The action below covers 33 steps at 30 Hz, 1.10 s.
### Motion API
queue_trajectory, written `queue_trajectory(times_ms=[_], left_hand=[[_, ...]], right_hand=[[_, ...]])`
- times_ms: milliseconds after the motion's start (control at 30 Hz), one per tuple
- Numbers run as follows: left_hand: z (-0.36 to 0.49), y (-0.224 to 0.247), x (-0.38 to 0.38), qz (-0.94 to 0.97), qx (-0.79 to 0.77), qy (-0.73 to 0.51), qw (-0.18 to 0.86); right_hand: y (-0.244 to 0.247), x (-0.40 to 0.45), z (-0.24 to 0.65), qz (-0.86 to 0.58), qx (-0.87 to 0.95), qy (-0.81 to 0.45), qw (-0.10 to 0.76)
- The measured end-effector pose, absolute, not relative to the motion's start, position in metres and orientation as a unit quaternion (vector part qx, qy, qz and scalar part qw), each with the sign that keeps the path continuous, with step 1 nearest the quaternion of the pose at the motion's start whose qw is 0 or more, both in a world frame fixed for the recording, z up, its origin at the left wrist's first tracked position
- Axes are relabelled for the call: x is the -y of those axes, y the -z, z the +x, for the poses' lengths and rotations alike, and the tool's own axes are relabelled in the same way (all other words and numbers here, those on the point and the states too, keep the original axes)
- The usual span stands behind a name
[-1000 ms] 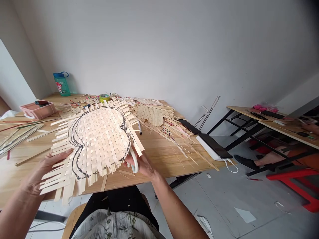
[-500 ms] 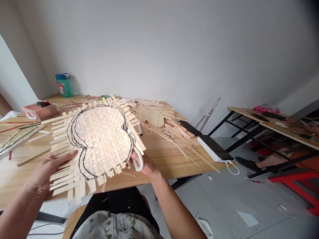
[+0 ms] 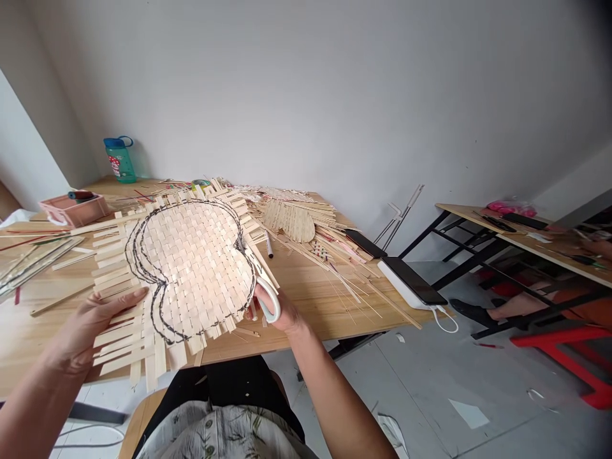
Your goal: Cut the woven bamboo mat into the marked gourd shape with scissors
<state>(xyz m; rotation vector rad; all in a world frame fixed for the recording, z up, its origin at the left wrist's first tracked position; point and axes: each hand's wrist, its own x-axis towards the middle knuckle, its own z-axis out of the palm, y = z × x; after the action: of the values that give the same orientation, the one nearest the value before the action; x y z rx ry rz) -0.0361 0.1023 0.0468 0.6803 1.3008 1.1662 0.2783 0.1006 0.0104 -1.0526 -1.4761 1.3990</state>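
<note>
A woven bamboo-strip sheet [image 3: 196,261] is held up in front of me, tilted over the table edge. Black marker outlines in a rounded, lobed shape run across it, and loose strip ends stick out around most of its border. My left hand [image 3: 102,325] grips the strips at its lower left, thumb on top and fingers underneath. At the lower right edge, my right hand [image 3: 282,312] is closed round the white handle of a pair of scissors [image 3: 273,305]. The sheet hides their blades.
On the wooden table [image 3: 306,319] lie a marker pen [image 3: 269,245], loose bamboo strips [image 3: 329,220] and a smaller woven piece [image 3: 289,221]. A pink basket [image 3: 74,210] and a blue-green bottle [image 3: 120,160] stand at left. A phone on a white power bank [image 3: 414,284] sits at right.
The scissors handle and my right hand have shifted slightly up and to the right along the sheet's edge. My left hand keeps its grip; the view has moved slightly.
</note>
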Motion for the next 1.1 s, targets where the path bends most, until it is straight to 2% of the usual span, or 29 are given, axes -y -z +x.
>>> queue_trajectory(times_ms=[433,700,933,1100], left_hand=[[-0.030,-0.054,-0.099,0.287,-0.551,-0.506,0.598],[-0.028,-0.056,-0.097,0.243,-0.565,-0.483,0.623],[-0.027,-0.054,-0.096,0.236,-0.571,-0.495,0.611],[-0.024,-0.058,-0.096,0.222,-0.577,-0.495,0.611]], right_hand=[[-0.014,-0.102,0.268,-0.427,0.573,-0.541,0.443],[-0.013,-0.100,0.267,-0.376,0.556,-0.569,0.475],[-0.005,-0.103,0.269,-0.390,0.556,-0.574,0.458],[-0.006,-0.102,0.267,-0.391,0.512,-0.595,0.482]])
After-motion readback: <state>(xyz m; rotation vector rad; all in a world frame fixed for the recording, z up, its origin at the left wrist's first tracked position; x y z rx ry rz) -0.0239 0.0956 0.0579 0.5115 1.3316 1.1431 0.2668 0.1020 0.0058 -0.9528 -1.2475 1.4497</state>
